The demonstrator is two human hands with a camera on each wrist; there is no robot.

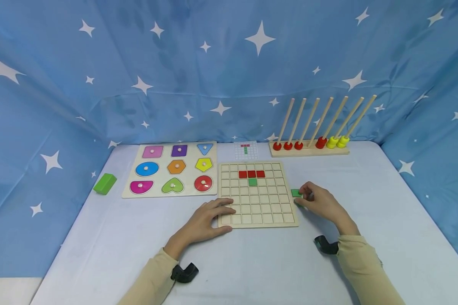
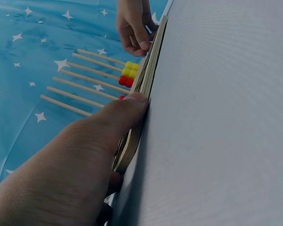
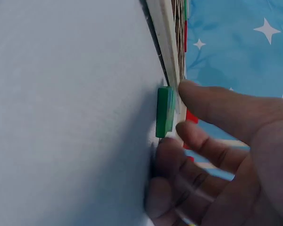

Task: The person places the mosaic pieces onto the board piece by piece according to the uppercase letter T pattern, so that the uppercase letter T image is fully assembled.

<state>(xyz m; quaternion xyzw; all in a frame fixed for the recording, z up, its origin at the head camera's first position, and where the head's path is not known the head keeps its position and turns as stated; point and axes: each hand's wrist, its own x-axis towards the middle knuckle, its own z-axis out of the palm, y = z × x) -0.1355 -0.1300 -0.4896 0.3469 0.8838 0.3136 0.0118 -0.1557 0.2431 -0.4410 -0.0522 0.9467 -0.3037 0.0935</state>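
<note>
A wooden grid board [image 1: 255, 208] lies flat, with three red tiles [image 1: 252, 174] in a row and one green tile [image 1: 252, 181] below the middle one. My left hand [image 1: 208, 218] rests at the board's near left corner, fingers extended over its squares. In the left wrist view its thumb [image 2: 127, 110] touches the board's edge. Right of the board, my right hand [image 1: 322, 203] reaches over loose green tiles [image 1: 295, 192]. In the right wrist view the thumb and fingertips are around a green tile [image 3: 164, 112] on the table, with no clear grip visible.
A small pattern card [image 1: 246, 151] lies behind the board. To the left are a shape puzzle [image 1: 188, 190] with knobbed pieces and a green block [image 1: 105, 184]. An abacus stand [image 1: 309, 153] with upright rods and red and yellow beads stands at the back right, before a starry curtain.
</note>
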